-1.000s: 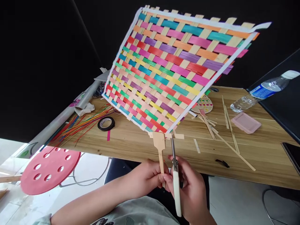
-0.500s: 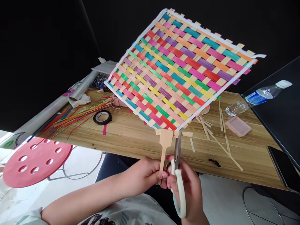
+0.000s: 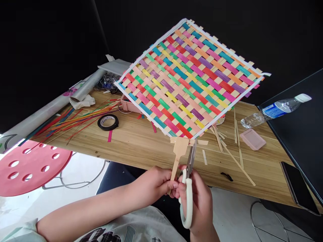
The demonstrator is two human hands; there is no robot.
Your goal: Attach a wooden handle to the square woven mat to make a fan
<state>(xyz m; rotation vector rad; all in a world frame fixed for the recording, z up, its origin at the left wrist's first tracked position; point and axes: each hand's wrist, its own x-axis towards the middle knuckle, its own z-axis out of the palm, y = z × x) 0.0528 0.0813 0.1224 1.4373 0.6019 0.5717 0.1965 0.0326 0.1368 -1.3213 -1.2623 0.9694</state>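
A square fan woven from colourful and plain flat strips (image 3: 181,80) stands up on one corner, edged with white tape. Its flat wooden handle (image 3: 178,153) hangs from the lower corner, and my left hand (image 3: 163,179) grips the narrow end of it. Scissors with white handles (image 3: 189,198) are held in my right hand (image 3: 200,198), blades pointing up beside the handle. The blade tips reach a short crosswise wooden strip (image 3: 202,143) at the fan's bottom corner. Whether the blades touch that strip I cannot tell. Strip ends stick out past the tape along the upper right edge.
Black tape (image 3: 108,122) and a bundle of coloured strips (image 3: 75,121) lie on the table's left. To the right are plain wooden strips (image 3: 238,141), a pink box (image 3: 253,138), a water bottle (image 3: 275,109) and a phone (image 3: 300,186). A red stool (image 3: 32,168) stands lower left.
The fan's top has dipped and tilted away slightly, its right corner shifting left. Both hands keep their holds. The whole view has shifted a little.
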